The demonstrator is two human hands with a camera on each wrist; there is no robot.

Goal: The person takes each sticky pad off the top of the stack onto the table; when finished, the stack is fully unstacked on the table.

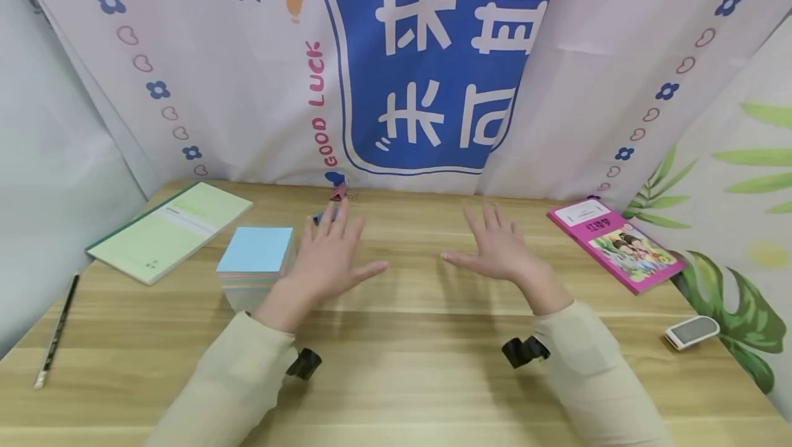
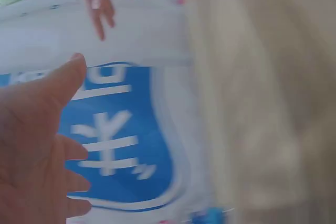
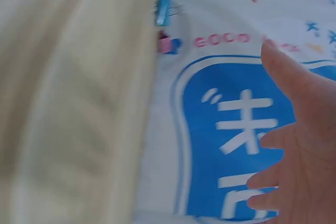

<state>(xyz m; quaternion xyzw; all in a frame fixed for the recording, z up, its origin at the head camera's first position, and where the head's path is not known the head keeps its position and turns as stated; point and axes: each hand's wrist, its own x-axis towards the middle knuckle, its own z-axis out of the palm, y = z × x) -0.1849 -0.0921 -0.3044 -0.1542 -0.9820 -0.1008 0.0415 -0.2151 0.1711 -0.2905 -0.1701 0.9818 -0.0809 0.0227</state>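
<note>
My left hand (image 1: pixel 326 261) is held over the table with straight, spread fingers and nothing in it. Just left of it stands a stack of paper squares (image 1: pixel 256 251) with a light blue top sheet. Beyond its fingertips lie a blue binder clip (image 1: pixel 319 217) and a pink binder clip (image 1: pixel 339 192), the blue one partly hidden by the fingers. My right hand (image 1: pixel 500 249) hovers at the right of the table's middle, palm facing the left hand, fingers extended and holding nothing. The wrist views show the left palm (image 2: pixel 31 145) and right palm (image 3: pixel 310 150) bare.
A pale green notebook (image 1: pixel 170 230) lies at the back left, with a black pencil (image 1: pixel 58 330) nearer the left edge. To the right are a pink picture book (image 1: pixel 615 244) and a white-and-grey oblong gadget (image 1: pixel 691 332). A printed cloth (image 1: pixel 421 89) hangs behind the wooden table (image 1: pixel 408 364).
</note>
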